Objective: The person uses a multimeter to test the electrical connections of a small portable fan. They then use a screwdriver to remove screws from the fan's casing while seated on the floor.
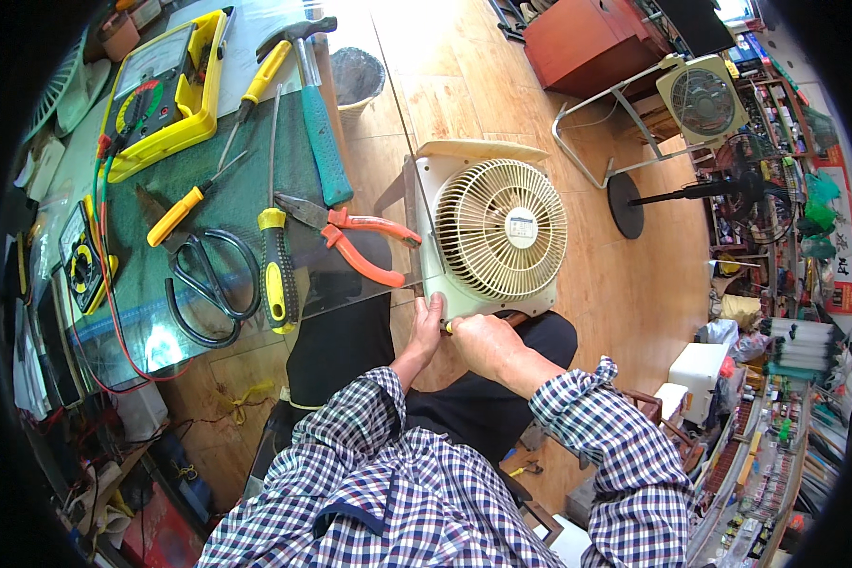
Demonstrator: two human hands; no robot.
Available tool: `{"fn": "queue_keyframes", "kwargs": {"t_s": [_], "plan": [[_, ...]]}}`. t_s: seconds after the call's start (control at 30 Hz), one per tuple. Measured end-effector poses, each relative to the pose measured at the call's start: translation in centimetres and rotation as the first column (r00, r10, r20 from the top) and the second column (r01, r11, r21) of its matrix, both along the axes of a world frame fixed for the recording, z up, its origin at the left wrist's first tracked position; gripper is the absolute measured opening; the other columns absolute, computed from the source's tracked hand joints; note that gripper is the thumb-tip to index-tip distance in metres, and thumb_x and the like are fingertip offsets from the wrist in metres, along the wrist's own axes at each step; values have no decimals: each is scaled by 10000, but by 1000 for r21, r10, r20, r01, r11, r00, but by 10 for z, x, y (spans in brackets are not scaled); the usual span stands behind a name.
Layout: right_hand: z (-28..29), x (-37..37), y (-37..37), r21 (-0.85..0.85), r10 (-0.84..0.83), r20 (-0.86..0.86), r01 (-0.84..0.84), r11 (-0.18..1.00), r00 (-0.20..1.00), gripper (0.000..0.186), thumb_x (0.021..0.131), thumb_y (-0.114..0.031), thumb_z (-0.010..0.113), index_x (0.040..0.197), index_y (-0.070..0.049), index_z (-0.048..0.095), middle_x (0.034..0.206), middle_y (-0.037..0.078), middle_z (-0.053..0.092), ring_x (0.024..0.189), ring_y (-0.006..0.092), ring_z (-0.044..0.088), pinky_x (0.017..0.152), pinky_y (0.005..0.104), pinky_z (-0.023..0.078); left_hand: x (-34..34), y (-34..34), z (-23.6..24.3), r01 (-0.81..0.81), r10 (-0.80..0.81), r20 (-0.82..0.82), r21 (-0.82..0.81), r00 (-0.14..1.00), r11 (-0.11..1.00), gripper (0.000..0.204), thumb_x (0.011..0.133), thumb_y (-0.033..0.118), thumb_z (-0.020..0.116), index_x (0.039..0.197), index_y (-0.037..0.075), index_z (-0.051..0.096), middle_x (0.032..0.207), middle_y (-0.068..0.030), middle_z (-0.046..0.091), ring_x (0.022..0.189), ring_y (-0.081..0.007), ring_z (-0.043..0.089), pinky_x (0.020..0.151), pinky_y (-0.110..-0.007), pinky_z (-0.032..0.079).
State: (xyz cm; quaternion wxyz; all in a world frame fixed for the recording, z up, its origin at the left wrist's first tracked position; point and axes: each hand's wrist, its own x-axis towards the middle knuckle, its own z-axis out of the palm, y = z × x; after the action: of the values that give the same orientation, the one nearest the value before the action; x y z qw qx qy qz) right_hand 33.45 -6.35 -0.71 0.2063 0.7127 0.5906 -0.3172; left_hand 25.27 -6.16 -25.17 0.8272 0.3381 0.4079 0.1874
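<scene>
A cream box fan [490, 237] with a round ribbed grille stands tilted over my lap, beside the glass table's right edge. My left hand [423, 333] grips the near left corner of its housing, thumb uppermost. Close by, my right hand [488, 343] is closed in a fist at the fan's near edge. A small yellow end shows at its thumb side; the rest of what it holds is hidden by the fingers.
On the glass table [350, 289] lie red-handled pliers [350, 237], a hammer [317, 123], several screwdrivers, black-handled scissors [213, 289] and a yellow-cased multimeter [156, 99]. A second fan [701, 99] and a black stand fan [753, 185] are farther right. Crowded shelves line the right.
</scene>
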Motion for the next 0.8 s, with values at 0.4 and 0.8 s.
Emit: {"fn": "queue_keyframes", "kwargs": {"t_s": [0.4,0.8], "plan": [[-5,23,-13,216,452,117,-467,858,884,155,978,-149,655,1021,-5,691,849,170,764,786,339,793,672,449,646,10,-6,-33,-20,22,-41,48,999,999,641,1118,708,455,1303,95,479,1212,-106,603,1091,-220,662,868,-414,600],[-18,6,2,-235,-887,-233,862,448,398,405,1068,-236,617,968,137,740,668,136,623,596,249,622,562,458,502,8,-1,-34,-83,86,-59,41,995,996,631,1139,647,475,1123,22,561,997,-104,601,935,-226,561,886,-403,472]]}}
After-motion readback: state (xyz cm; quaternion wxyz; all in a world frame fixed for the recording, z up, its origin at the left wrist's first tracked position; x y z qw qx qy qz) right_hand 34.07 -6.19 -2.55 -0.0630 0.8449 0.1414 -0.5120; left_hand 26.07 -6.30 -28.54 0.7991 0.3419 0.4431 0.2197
